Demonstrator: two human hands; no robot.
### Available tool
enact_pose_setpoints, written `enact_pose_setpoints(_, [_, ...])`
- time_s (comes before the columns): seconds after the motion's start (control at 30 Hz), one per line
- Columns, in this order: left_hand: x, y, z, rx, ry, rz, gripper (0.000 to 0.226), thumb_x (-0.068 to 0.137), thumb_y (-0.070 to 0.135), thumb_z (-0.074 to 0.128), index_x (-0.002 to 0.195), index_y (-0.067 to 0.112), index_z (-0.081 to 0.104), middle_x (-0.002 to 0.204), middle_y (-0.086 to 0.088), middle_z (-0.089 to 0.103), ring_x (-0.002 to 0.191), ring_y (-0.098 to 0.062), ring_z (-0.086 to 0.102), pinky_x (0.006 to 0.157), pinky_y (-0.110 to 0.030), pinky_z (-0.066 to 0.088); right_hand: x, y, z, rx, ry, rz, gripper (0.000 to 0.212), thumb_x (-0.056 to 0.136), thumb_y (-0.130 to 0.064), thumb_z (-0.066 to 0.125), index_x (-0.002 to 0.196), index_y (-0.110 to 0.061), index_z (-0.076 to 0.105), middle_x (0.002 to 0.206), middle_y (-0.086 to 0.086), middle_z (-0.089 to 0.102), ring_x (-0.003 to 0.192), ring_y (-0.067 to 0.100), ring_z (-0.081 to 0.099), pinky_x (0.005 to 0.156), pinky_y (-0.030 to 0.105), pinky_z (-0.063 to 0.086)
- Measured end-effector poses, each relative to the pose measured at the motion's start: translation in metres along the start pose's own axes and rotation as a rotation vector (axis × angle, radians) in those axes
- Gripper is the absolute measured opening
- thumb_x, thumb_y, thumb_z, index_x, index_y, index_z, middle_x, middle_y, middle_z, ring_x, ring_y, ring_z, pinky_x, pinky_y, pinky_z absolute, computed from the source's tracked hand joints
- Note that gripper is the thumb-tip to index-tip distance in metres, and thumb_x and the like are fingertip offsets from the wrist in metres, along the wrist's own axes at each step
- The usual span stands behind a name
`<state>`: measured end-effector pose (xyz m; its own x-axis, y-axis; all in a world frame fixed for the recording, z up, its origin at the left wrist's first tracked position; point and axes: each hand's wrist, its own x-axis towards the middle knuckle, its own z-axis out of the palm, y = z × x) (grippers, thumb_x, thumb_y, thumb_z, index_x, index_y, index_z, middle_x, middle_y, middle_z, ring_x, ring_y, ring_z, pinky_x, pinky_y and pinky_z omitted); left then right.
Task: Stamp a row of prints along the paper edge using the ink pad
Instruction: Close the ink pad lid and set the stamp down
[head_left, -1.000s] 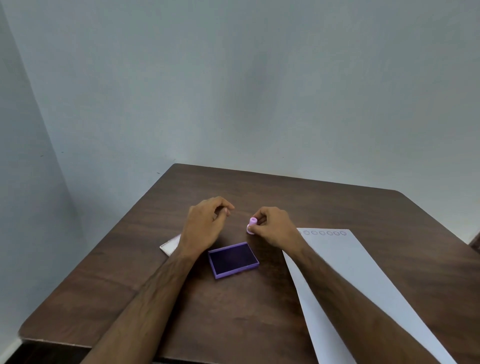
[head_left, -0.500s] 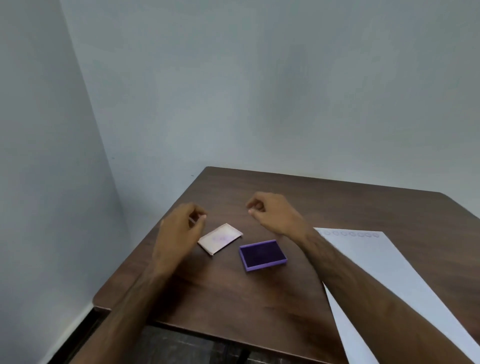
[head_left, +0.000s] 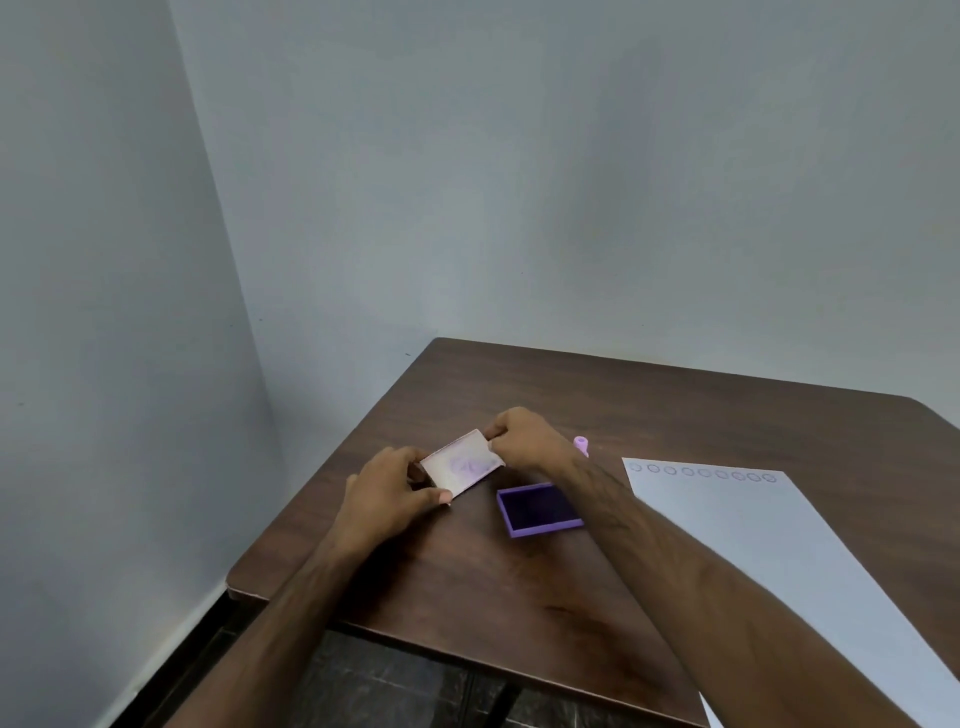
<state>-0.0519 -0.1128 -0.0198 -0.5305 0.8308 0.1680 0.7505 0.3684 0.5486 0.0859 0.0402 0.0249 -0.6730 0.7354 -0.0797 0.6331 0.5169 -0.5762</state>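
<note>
Both hands hold the ink pad's pale, ink-smudged lid (head_left: 460, 462) just above the brown table (head_left: 727, 415). My left hand (head_left: 387, 496) pinches its near left end, and my right hand (head_left: 524, 439) pinches its far right corner. The open purple ink pad (head_left: 537, 509) lies on the table right of the lid, under my right forearm. A small pink stamp (head_left: 582, 445) lies on the table beyond my right wrist, untouched. The white paper (head_left: 769, 545) lies to the right, with a row of several round prints (head_left: 704, 473) along its far edge.
The table stands in a corner, with pale walls (head_left: 467, 182) behind and to the left. Its left and near edges drop to a dark tiled floor (head_left: 384, 686).
The stamp has left my right hand and now lies on the table. Both hands moved to the lid, which lay flat, and took hold of it. The camera turned left.
</note>
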Motion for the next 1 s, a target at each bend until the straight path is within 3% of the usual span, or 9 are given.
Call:
enact_pose_setpoints(0.13, [-0.004,-0.002,0.0,-0.193,0.041,0.081,0.047,0.071,0.025,0.086,0.115,0.027,0.07,0.084,0.014,0.071,0.077,0.006,0.065,0.071,-0.009,0.048,-0.011,0.004,-0.01,0.058,0.053,-0.074,0.027,0.1,-0.008,0.057,0.123,-0.003,0.07,0.125,0.013,0.072,0.107,0.021,0.068,0.094,0.033,0.058])
enact_pose_setpoints(0.27, [-0.006,0.011,0.002,-0.27,0.143,0.17,0.037,0.083,0.013,0.077,0.118,0.022,0.07,0.094,0.014,0.073,0.08,0.003,0.067,0.068,-0.006,0.049,-0.033,0.012,-0.029,0.04,0.126,-0.14,0.021,0.099,-0.014,0.062,0.117,-0.009,0.071,0.117,0.007,0.074,0.102,0.017,0.069,0.092,0.031,0.057])
enact_pose_setpoints(0.37, [-0.008,0.029,0.008,-0.337,0.259,0.255,0.031,0.084,0.007,0.075,0.113,0.018,0.072,0.087,0.018,0.069,0.08,0.01,0.066,0.068,-0.002,0.047,-0.053,0.028,-0.048,0.054,0.202,-0.182,0.009,0.096,-0.018,0.066,0.103,-0.019,0.072,0.101,-0.002,0.073,0.088,0.009,0.071,0.074,0.014,0.049])
enact_pose_setpoints(0.47, [-0.011,0.045,0.019,-0.332,0.279,0.309,0.024,0.083,0.005,0.076,0.105,0.012,0.074,0.093,0.007,0.073,0.077,0.004,0.067,0.071,-0.003,0.048,-0.073,0.047,-0.06,0.046,0.249,-0.18,0.007,0.095,-0.018,0.069,0.094,-0.025,0.069,0.094,-0.007,0.069,0.079,-0.002,0.064,0.054,0.005,0.045])
enact_pose_setpoints(0.7, [-0.015,0.056,0.04,-0.206,0.27,0.449,0.017,0.085,0.002,0.073,0.1,0.009,0.074,0.099,-0.005,0.073,0.083,-0.011,0.065,0.074,-0.021,0.056,-0.087,0.076,-0.048,0.037,0.284,-0.105,0.015,0.093,-0.009,0.069,0.104,-0.017,0.073,0.109,0.0,0.075,0.096,0.014,0.069,0.068,0.011,0.048])
enact_pose_setpoints(0.9, [-0.011,0.048,0.043,-0.097,0.247,0.439,0.016,0.088,0.004,0.07,0.1,0.015,0.072,0.101,-0.001,0.071,0.083,-0.005,0.058,0.07,-0.006,0.042,-0.086,0.079,-0.033,0.017,0.3,-0.106,0.018,0.094,-0.007,0.067,0.109,-0.016,0.072,0.119,0.002,0.074,0.1,0.015,0.068,0.073,0.015,0.052])
enact_pose_setpoints(1.0, [-0.013,0.049,0.043,-0.063,0.218,0.426,0.015,0.088,0.006,0.069,0.099,0.017,0.071,0.101,0.0,0.07,0.082,-0.005,0.057,0.069,-0.007,0.043,-0.087,0.08,-0.031,0.008,0.302,-0.112,0.019,0.092,-0.006,0.068,0.108,-0.016,0.073,0.121,0.003,0.074,0.1,0.018,0.07,0.08,0.024,0.059])
